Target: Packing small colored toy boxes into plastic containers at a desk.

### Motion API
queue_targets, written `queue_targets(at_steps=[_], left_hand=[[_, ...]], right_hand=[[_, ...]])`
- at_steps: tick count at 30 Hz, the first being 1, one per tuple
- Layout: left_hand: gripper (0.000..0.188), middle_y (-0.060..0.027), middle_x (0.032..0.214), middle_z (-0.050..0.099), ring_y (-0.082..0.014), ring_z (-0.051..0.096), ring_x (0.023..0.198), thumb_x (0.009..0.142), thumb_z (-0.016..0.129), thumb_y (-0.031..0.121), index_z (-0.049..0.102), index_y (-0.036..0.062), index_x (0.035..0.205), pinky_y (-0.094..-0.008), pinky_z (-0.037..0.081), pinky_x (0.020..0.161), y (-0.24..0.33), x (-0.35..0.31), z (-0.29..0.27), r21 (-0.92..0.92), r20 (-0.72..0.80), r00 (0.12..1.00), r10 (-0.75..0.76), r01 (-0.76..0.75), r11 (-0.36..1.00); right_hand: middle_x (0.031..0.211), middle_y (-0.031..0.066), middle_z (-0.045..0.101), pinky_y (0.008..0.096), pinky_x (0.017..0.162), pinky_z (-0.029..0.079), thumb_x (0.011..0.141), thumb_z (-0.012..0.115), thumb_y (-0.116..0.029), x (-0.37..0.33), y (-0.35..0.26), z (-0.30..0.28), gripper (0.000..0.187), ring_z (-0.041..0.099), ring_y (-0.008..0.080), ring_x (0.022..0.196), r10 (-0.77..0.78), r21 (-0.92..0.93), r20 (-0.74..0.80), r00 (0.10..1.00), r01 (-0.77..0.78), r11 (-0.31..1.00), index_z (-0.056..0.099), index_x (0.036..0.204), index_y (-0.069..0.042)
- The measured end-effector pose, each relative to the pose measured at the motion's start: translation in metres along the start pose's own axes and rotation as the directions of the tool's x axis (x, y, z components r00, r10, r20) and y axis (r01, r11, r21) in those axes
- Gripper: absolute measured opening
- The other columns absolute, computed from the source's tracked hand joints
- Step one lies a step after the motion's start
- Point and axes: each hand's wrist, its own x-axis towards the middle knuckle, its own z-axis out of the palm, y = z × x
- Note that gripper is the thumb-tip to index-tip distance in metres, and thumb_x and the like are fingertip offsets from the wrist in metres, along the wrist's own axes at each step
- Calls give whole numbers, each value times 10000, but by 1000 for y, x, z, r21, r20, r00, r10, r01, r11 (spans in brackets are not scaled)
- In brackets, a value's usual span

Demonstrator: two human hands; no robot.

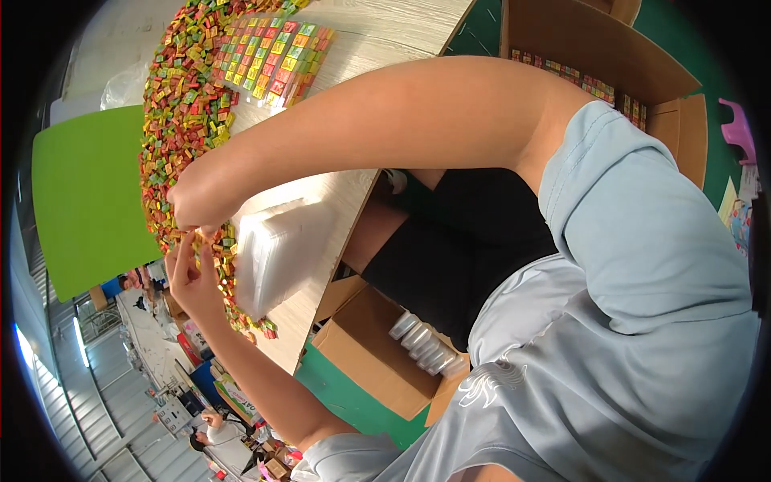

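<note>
A long heap of small wrapped candies (pixel 181 112) in red, yellow, green and orange runs along the table's far side. Over its lower part my two hands come together. My right hand (pixel 207 193), on the upper arm in the picture, is bent down with its fingers mostly hidden behind the wrist. My left hand (pixel 193 277) is curled, thumb and fingertips close together beside the right fingertips. What either hand pinches is too small and hidden to make out. Close to both hands stands a stack of clear plastic trays (pixel 281 253).
Candies in neat rows fill clear trays (pixel 277 60) on the pale wood table (pixel 365 40). An open carton (pixel 679 132) holds packed candies. Another cardboard box (pixel 377 353), by my legs, has clear plastic containers (pixel 426 344). A green panel (pixel 92 197) lies beyond the heap; a purple stool (pixel 737 128) stands aside.
</note>
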Motion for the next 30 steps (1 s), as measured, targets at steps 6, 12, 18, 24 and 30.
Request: queue_targets(at_steps=[6,12,18,24,30], left_hand=[[366,39,945,532,-37,353,713,902,773,0,752,-17,1267,-253,291,600,46,-23,-34,-77,-75,993,-95,89,993],[369,22,969,563,-50,380,727,901,789,11,744,-36,1264,-242,274,600,82,-62,-38,-156,-55,989,-135,125,980],[357,18,953,578,-55,380,705,892,802,37,754,5,1244,-244,260,588,88,-72,-23,-132,-5,994,-109,107,985],[320,19,956,577,-68,374,703,874,812,49,767,34,1190,-251,271,590,98,-70,-8,-108,-1,993,-121,120,987],[319,-13,967,603,-112,398,698,851,820,62,765,48,1166,-276,316,611,103,-73,-7,-37,-19,993,-121,120,992]], right_hand=[[1036,172,708,501,787,605,915,726,-322,-13,-44,-38,289,741,353,919,-20,6,-33,999,20,1000,802,1037,-72],[978,244,739,477,770,620,837,706,-137,-65,-82,-53,216,756,373,873,-72,94,-64,995,78,993,785,937,38],[980,245,744,452,778,627,839,690,-104,-84,-92,-52,217,749,378,949,22,95,-25,999,-20,995,784,947,60],[1040,245,730,443,815,630,853,684,-111,-86,-75,-18,221,730,370,1014,-52,-4,-135,989,52,999,782,948,62],[1056,204,699,418,802,618,884,684,-139,-89,-78,-21,194,717,337,979,24,19,-80,997,-22,1000,771,952,21]])
